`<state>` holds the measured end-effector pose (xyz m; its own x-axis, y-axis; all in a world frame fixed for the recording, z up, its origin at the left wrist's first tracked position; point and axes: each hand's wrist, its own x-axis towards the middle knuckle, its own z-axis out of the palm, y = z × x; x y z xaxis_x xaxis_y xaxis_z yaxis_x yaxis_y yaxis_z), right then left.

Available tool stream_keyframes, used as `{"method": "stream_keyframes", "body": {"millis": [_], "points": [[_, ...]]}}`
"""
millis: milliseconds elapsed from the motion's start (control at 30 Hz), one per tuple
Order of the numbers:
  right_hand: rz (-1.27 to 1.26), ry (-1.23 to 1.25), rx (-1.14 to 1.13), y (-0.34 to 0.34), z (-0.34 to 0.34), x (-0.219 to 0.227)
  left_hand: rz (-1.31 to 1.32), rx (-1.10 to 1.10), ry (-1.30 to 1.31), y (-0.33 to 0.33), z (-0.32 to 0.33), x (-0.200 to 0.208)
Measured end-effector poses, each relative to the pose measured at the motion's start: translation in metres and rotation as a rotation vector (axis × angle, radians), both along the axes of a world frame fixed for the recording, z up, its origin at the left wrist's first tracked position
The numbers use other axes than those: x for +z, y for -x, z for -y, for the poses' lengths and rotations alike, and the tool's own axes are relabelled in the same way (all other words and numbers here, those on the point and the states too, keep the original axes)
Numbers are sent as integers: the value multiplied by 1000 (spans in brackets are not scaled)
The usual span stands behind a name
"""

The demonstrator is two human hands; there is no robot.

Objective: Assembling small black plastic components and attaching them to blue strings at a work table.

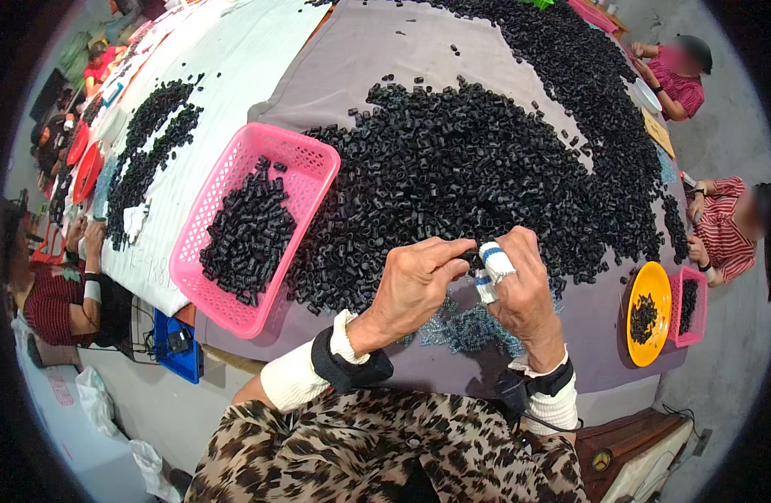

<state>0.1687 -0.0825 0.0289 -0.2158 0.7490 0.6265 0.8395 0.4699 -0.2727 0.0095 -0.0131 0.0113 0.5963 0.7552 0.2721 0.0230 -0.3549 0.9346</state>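
Observation:
My left hand (415,285) is closed in a pinch, index finger and thumb stretched toward my right hand. My right hand (524,289) is curled, with white, blue-striped wraps (496,261) on its fingers. The fingertips of both hands nearly meet; whatever they hold is too small or hidden to name. Behind them spreads a large heap of short black tubular pieces (452,168). Below and between my hands lies a pile of small bluish, clear-looking pieces (478,329). Left of my left hand, a pink perforated basket (306,151) holds more black pieces (250,235).
The grey cloth-covered table (603,335) carries more black pieces toward the far right. At the right stand a yellow plate (659,289) and a small pink basket (698,287). Co-workers (725,226) sit at the right and left edges. A blue bin (176,345) is below the table's left edge.

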Motion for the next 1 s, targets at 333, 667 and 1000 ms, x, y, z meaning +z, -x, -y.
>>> {"method": "stream_keyframes", "body": {"millis": [333, 667, 1000], "points": [[47, 68, 7, -2, -3, -4, -21, 35, -165, -2, -2, -5], [29, 62, -7, -6, -6, -13, -34, -15, -121, -4, -6, -7], [39, 150, 49, -14, -10, -10, -86, 0, -100, -6, -8, -14]]}}
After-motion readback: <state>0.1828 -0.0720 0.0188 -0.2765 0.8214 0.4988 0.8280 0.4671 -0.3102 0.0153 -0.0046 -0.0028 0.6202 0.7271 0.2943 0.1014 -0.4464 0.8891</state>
